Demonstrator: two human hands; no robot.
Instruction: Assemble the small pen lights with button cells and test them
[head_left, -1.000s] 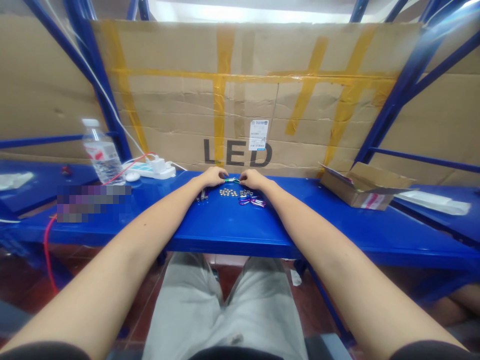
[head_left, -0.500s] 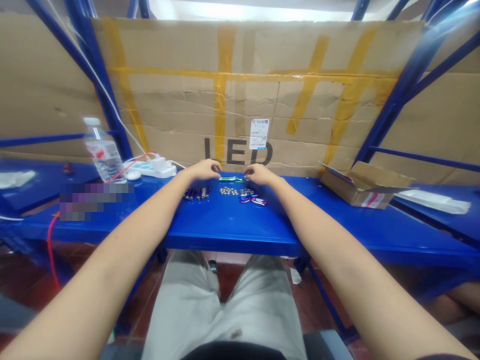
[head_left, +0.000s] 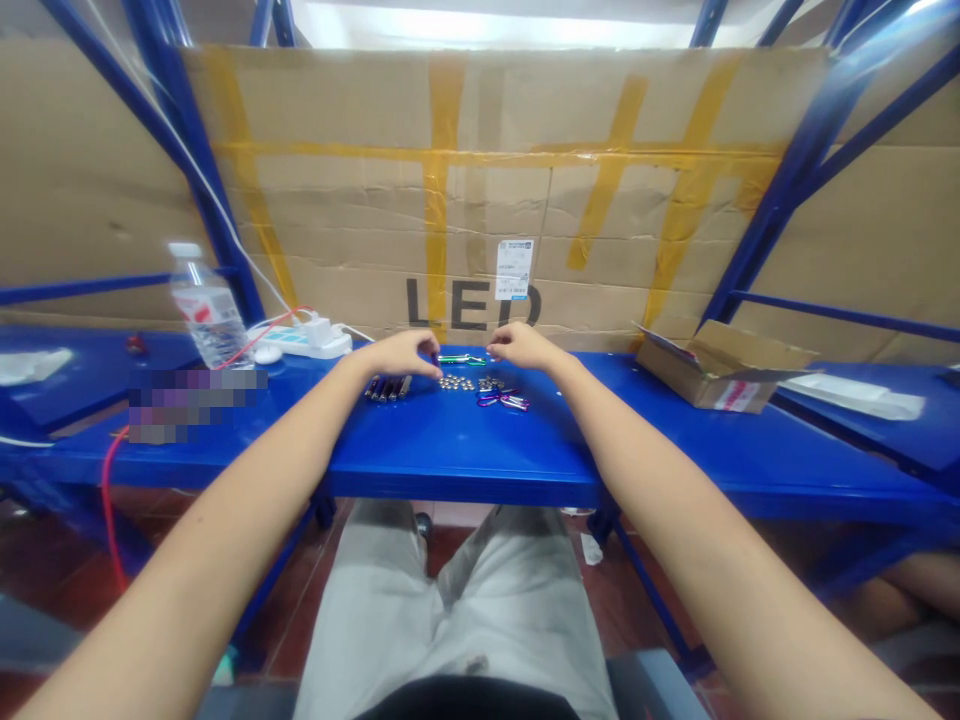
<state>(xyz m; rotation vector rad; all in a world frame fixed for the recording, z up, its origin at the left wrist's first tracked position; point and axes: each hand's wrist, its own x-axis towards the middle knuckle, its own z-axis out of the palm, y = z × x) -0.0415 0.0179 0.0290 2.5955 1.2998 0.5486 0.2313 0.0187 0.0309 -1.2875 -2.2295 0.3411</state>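
My left hand (head_left: 411, 354) hovers over the back of the blue table, its thumb and fingers bent and apart. Its thumb tip is close to a group of small metal rings (head_left: 456, 383). Several dark, shiny tube-like pieces (head_left: 388, 388) lie in a row, partly behind the left wrist. Between the hands rests a slim green metallic piece (head_left: 461, 360), its exact kind unclear. My right hand (head_left: 519, 346) is near its right end, fingers loosely curled with nothing visible in them. Below that hand are small silvery parts (head_left: 491, 384) and purple carabiner-like clips (head_left: 504, 400).
The blue table (head_left: 465, 450) ends close to my lap. An open cardboard box (head_left: 705, 375) stands at right. A water bottle (head_left: 208, 310) and a power strip (head_left: 311, 340) with cables are at left. A large cardboard sheet (head_left: 360, 220) rises behind the table.
My left hand has come down slightly toward the metal rings, its thumb now lower. The right hand has hardly moved, and the view has shifted slightly.
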